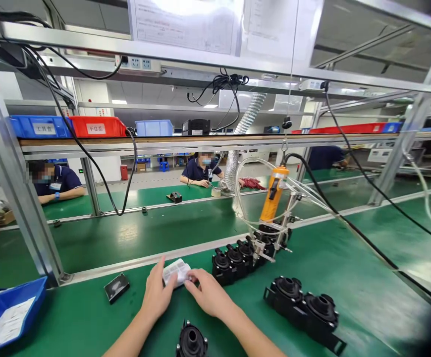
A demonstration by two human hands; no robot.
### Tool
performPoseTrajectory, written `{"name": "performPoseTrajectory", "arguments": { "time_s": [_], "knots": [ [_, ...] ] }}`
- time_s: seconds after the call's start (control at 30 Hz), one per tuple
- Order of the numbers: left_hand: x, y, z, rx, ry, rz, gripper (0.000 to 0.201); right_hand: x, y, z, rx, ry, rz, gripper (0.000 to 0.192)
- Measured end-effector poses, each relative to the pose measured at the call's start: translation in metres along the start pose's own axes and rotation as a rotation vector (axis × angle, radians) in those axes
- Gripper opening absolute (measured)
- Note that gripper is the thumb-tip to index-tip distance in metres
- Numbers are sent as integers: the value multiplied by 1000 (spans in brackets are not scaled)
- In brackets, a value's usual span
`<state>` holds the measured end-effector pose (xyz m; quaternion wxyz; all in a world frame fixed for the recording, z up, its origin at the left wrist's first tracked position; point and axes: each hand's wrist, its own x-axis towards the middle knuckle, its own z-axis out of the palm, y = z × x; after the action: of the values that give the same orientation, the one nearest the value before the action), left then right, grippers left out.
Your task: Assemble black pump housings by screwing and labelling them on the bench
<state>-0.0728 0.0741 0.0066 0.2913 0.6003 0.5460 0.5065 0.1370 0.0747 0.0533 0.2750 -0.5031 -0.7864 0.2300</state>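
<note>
Item: white case point(177, 271), between your two hands, toward the worktop's point(89, 317) far edge; long axis apparently crosswise, roughly along that edge.
Left hand point(159, 288): nearer, gripping the case's left side, thumb in front.
Right hand point(207, 293): fingertips bunched at the case's right end; whether they pinch it or a small part, you cannot tell from here.
Adjacent: black block point(117, 288), left of your left hand; black housing point(192, 341), at the worktop's near edge, below and between your hands.
Markings: red bin point(98, 127), label "不良品"; blue bin point(40, 127), label apparently "工具盒". Posted sheets point(188, 25) overhead, text too blurred to read. Orange driver point(274, 193), right of your hands: no brand legible.
</note>
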Motion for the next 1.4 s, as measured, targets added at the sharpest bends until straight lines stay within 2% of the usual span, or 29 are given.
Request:
{"name": "performPoseTrajectory", "arguments": {
  "time_s": [0.1,0.17,0.23,0.3,0.43,0.5,0.77,1.03,1.27,1.4],
  "knots": [
    [-6,-1,-5,-25,-68,44,81,-2,4,-2,10,-1,-3,26],
    [-12,2,-11,-59,-109,84,83,-2,4,-6,34,40,-3,19],
    [-16,6,-15,-103,-147,123,82,-2,4,-8,104,47,-50,37],
    [-16,11,-16,-134,-174,143,71,0,4,-8,208,17,-132,44],
    [-13,17,-17,-144,-201,117,30,6,5,0,304,19,-176,19],
    [-12,19,-18,-154,-199,114,23,8,5,6,317,39,-155,13],
    [-10,15,-19,-182,-164,82,31,9,4,18,466,46,-57,23],
    [-7,5,-17,-240,-146,61,44,13,7,22,571,107,-72,27],
    [-2,-5,-15,-295,-99,1,47,15,15,31,564,167,-51,34],
    [0,-5,-14,-328,-106,-22,49,12,13,24,467,200,-149,24]
  ]
}}
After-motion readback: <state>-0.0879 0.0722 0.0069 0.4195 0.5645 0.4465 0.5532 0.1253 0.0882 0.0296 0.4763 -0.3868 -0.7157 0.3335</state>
